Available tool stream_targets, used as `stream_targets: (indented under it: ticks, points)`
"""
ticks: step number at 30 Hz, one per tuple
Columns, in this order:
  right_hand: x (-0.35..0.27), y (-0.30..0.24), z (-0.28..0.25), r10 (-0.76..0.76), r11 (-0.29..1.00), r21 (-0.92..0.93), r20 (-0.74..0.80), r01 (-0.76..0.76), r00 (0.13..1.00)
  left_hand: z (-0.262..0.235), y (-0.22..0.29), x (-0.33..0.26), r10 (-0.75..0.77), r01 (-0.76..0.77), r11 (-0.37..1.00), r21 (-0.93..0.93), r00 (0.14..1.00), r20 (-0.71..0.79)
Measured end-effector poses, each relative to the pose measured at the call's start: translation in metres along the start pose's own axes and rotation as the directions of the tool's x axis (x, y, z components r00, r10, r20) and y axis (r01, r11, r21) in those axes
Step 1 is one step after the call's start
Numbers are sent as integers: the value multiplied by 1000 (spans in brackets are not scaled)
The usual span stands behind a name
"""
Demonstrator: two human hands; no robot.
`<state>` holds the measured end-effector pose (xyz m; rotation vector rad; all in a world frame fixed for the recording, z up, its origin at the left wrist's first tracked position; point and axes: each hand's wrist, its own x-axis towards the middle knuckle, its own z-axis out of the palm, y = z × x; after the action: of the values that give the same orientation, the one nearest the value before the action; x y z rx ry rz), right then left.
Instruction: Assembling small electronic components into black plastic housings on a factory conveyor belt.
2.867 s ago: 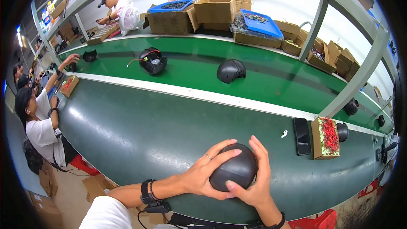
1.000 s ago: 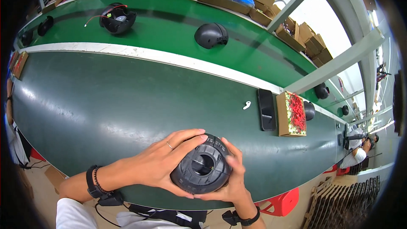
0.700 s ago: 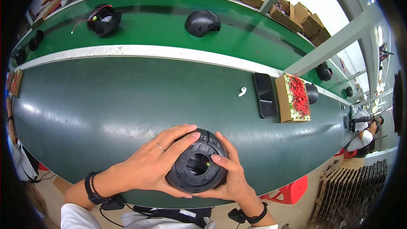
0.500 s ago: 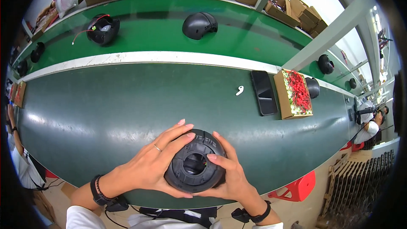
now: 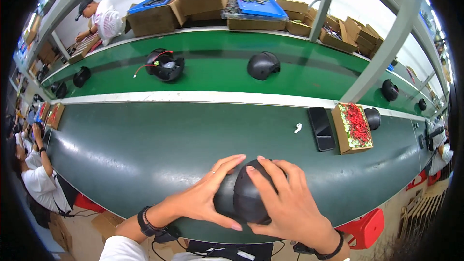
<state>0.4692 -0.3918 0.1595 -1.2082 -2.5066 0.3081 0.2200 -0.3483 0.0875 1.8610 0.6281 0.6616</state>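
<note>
A rounded black plastic shell [image 5: 249, 194] is at the table's near edge, in front of me. My right hand [image 5: 295, 203] wraps over its top and right side, thumb low and fingers spread across the curve. To its left, my left hand [image 5: 205, 195] is open, thumb and fingers apart in a C shape, with a gap of table showing between palm and shell. The shell's smooth side faces up; its ringed opening is out of sight.
A phone [image 5: 321, 129], a white earbud [image 5: 297, 128] and a box of red-wired connectors [image 5: 355, 128] lie to the right. Beyond a white rail, a green belt [image 5: 212, 72] carries a wired black shell [image 5: 166, 65] and a black dome [image 5: 264, 65]. A red stool [image 5: 365, 229] stands below right.
The shell has turned, so its ringed opening no longer shows. My left hand has come off it, while my right hand has moved over its top. The whole view has shifted.
</note>
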Motion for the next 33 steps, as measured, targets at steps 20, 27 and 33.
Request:
stream_targets:
  ticks: [20, 27, 33]
  points:
    - [35, -13, 53, 213, 942, 269, -15, -201, 977, -13, -33, -33, -27, 12, 988, -153, 995, -101]
    - [45, -20, 57, 253, 947, 209, -20, -243, 967, -3, -37, -30, -150, 69, 930, -362, 968, -202]
    - [45, -4, 58, 278, 879, 405, -9, -250, 961, -8, -41, -28, -170, 89, 930, -357, 965, -200]
